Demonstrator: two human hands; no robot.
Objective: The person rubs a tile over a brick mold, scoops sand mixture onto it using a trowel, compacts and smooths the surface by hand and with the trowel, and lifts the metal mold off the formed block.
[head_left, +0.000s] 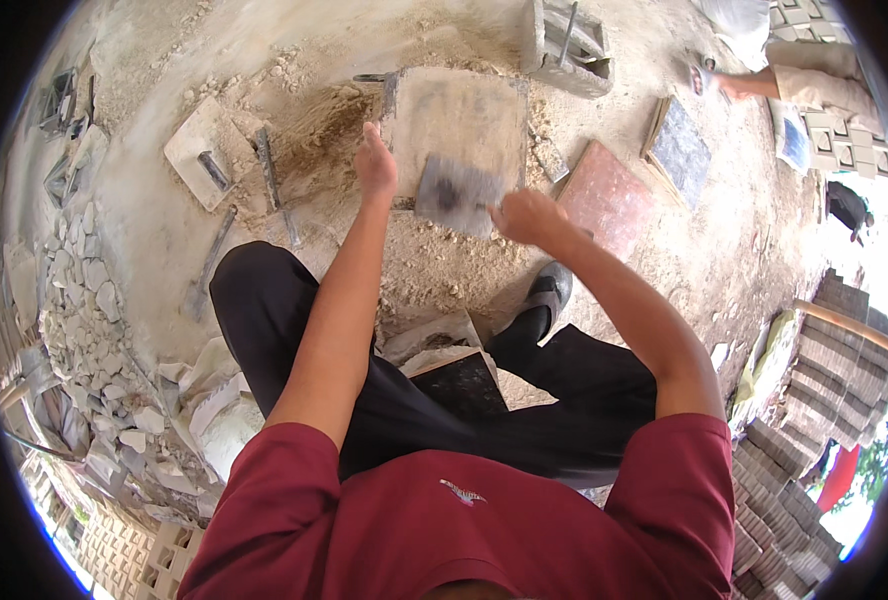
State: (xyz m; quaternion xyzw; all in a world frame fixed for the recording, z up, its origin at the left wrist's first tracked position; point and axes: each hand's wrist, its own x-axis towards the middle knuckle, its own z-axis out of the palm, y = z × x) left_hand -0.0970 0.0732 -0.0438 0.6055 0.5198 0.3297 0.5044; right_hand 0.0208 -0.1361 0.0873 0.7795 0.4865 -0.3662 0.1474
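head view, flat gray rectangular trowel (452, 197), sandy square slab (459, 118)

Pale stone rubble (92, 300) far left, grey block stacks (826, 378) far right.

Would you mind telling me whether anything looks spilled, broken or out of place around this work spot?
Yes: loose crumbly material lies strewn just left of the square panel, looking spilled because it is scattered outside the panel's edges. Farther left, a heap of jagged pieces looks broken, though it may simply be rubble.
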